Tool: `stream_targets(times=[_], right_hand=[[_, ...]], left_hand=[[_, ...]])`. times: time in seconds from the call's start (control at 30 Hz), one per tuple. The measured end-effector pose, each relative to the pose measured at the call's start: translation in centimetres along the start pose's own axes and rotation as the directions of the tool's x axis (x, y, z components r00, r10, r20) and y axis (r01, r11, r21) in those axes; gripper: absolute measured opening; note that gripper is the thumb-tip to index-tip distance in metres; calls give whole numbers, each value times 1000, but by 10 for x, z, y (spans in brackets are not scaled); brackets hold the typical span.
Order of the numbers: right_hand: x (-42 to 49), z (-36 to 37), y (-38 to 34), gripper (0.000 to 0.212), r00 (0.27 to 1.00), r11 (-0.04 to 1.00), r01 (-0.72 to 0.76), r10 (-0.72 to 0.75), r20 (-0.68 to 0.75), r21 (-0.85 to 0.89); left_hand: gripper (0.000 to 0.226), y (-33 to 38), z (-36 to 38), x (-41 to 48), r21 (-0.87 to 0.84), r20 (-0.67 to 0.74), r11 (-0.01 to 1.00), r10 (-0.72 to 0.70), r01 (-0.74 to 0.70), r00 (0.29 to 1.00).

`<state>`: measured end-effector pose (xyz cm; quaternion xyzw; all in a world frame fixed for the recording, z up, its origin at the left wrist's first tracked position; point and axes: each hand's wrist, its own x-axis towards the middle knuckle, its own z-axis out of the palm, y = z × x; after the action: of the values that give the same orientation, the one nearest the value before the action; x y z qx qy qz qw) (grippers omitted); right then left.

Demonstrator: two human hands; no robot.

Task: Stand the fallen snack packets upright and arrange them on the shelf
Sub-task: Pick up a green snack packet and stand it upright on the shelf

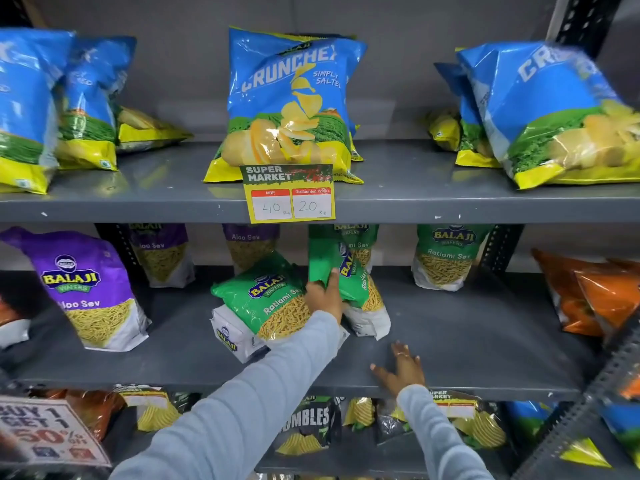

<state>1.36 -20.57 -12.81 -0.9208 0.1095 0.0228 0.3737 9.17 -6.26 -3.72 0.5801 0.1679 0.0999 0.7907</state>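
Here left hand (pixel 323 294) grips green packet (pixel 346 271); right hand (pixel 401 368) splayed on bare shelf (pixel 485 341) edge.

- A price tag (pixel 290 192) clipped to the front edge of the upper shelf, headed "SUPER MARKET"; its two white boxes read 40 and 20 in handwriting
- A promotional sign (pixel 48 432) at the lower left, tilted, reading "BUY 1 GET 1" and "50%"
- A dark perforated upright (pixel 581 20) at the top right; another upright (pixel 502 245) behind the middle level, right of centre
- A grey back panel (pixel 183 64) behind the top level
- A second small price tag (pixel 453 405) on the lowest visible edge, blurred
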Motion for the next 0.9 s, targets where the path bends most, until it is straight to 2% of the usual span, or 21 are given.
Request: stream_targets(times=[0.07,0.1,0.17,0.23,0.3,0.37,0.4,0.47,0.53,0.57,0.7,0.8,0.87,0.9], right_hand=[[-3,-22,3,45,990,903,-56,105,-93,427],[-6,-36,6,37,970,832,-49,172,-174,553],[-12,-65,8,36,944,749,-13,227,-238,663],[-20,-89,3,44,969,743,29,142,-200,669],[-32,-108,-8,59,998,750,54,-16,-64,659],[-48,-117,-15,86,988,693,45,-140,73,720],[-56,-117,-17,91,977,645,10,-170,131,764],[-71,-108,-16,86,954,558,-63,-209,214,827],[-91,-95,-17,90,942,529,-92,-228,246,844],[-101,-89,-18,92,946,524,-94,-217,239,847],[-140,-67,-26,79,969,534,-83,-154,194,841],[-162,-57,-32,62,979,526,-88,-112,171,846],[-173,-52,-36,60,979,539,-85,-112,171,838],[-177,-51,-40,57,978,544,-83,-117,173,835]], left_hand=[[59,-11,2,11,101,54,993,54,-59,997],[55,-7,3,6,134,94,986,90,-102,991],[46,21,-1,-25,172,195,974,115,-150,974],[34,47,-3,-49,152,257,976,113,-156,960],[22,54,-2,-53,128,265,982,98,-136,959],[31,62,-5,-55,85,306,992,67,-98,950],[35,66,-6,-56,68,331,994,61,-88,942],[27,71,-12,-61,74,373,995,32,-64,927],[11,76,-23,-65,108,396,994,-13,-32,918],[10,79,-29,-69,131,402,991,-41,-13,915],[43,88,-75,-96,280,475,954,-236,109,848],[29,81,-124,-140,482,544,872,-375,87,750],[53,70,-153,-164,532,582,837,-469,124,665],[67,64,-163,-171,536,582,832,-484,139,654]])
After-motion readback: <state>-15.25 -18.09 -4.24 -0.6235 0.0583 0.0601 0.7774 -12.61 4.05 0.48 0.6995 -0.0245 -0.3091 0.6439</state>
